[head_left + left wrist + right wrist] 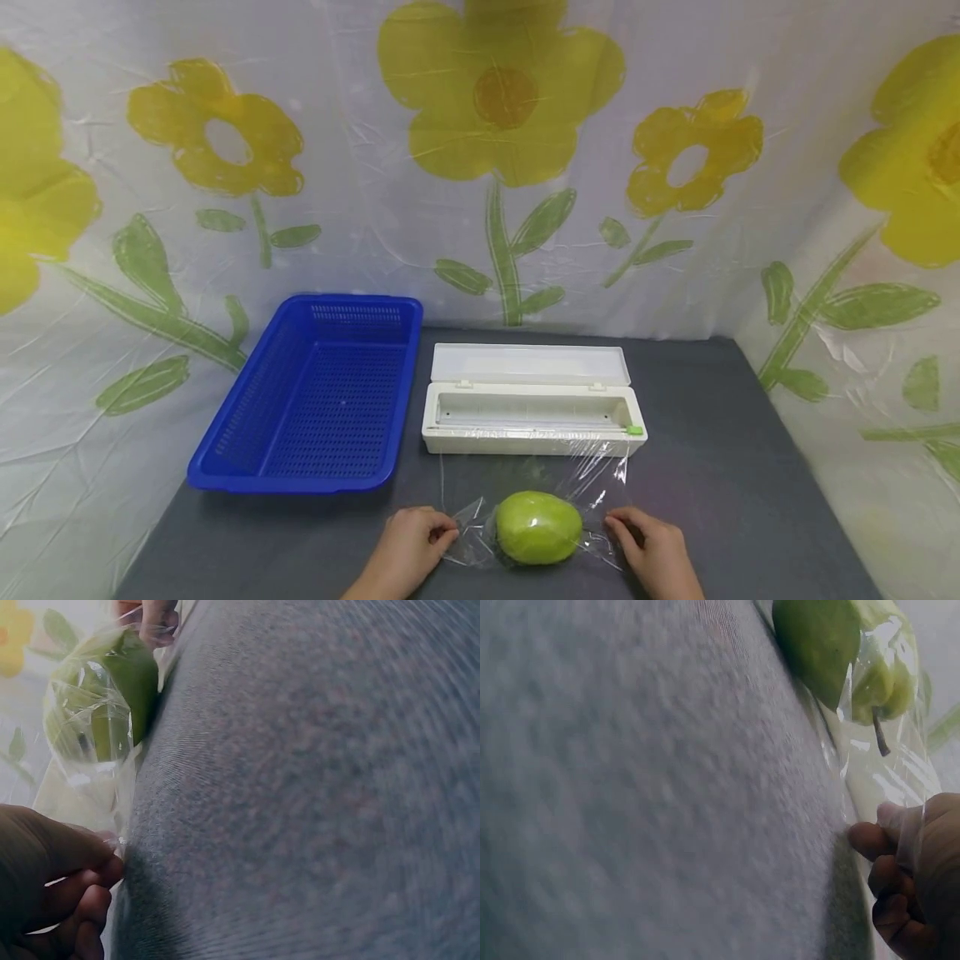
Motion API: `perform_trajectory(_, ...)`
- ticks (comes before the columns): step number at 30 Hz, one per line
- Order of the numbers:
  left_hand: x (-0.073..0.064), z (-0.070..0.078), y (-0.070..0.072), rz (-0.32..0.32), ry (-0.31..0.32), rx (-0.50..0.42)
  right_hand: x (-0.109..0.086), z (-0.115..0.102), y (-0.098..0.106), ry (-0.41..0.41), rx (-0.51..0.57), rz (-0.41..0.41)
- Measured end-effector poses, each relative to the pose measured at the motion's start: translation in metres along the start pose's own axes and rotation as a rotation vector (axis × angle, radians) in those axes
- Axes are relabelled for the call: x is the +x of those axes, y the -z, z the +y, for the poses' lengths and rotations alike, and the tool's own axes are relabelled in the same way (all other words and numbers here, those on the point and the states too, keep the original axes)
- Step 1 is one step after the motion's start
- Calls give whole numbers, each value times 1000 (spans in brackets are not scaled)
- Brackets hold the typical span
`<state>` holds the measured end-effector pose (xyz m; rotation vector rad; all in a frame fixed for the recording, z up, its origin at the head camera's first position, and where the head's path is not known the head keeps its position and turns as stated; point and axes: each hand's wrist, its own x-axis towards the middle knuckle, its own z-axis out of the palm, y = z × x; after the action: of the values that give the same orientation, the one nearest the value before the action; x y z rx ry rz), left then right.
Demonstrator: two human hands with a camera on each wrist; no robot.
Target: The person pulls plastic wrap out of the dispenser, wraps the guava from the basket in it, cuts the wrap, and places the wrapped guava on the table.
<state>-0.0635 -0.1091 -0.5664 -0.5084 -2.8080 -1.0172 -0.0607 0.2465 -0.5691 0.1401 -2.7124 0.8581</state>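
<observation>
The clear, thin plastic film (592, 477) is hard to see; only its shine & wrinkles show, so its edges get lost in spots. It covers the green, round, shiny fruit (538, 527), but I can't tell how far it goes under. The fruit sits on the dark grey cloth-topped table (750, 483), btwn the 2 hands. Its thin brown stem (881, 735) shows only in the R wrist view, pointing to the R hand; the fruit's top is cut off there.

The L hand (411, 533), left of the fruit, pinches film w/ thumb & finger. The R hand (656, 542), right of the fruit, pinches film too. Both arms run off the bottom of the head view, & the L wrist view shows just a bit of the R hand, past the fruit.

Behind the fruit is a long white plastic box (525, 445), its lid (531, 364) up. Film runs from its front edge to the fruit. Inside is a long pale hollow; can't tell if a roll's in it. A small green tab (634, 430) is on its R front corner.

Behind & left of the fruit is a big blue plastic basket (408, 375) w/ lots of holes; its floor shows.

Way behind the fruit hangs a white sheet (360, 217) w/ yellow flowers.
</observation>
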Motion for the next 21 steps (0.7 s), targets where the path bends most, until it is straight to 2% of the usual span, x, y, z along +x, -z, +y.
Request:
perform_trajectory(4, 0, 1, -1, -20, -25, 12, -2, 3, -5, 70, 0, 49)
perform_trajectory(6, 0, 1, 1, -49, -18, -3, -2, 3, -6, 74, 3, 49)
perform_trajectory(9, 0, -1, 5, -93, 26, -48, -1, 2, -1, -22, 35, -18)
perform_trajectory(11, -1, -2, 9, -126, 75, -116, -1, 2, 3, -108, 68, -71)
perform_trajectory(14, -2, -4, 14, -158, 177, -274, -3, 4, 9, -205, 130, -105)
perform_trajectory(16, -3, -5, 17, -169, 251, -393, -4, 6, 10, -208, 176, -87)
perform_trajectory(18, -4, -6, 20, -163, 302, -473, -5, 9, 11, -199, 239, -67)
perform_trajectory(21, -5, -6, 23, -142, 299, -487, -7, 12, 13, -177, 320, -49)
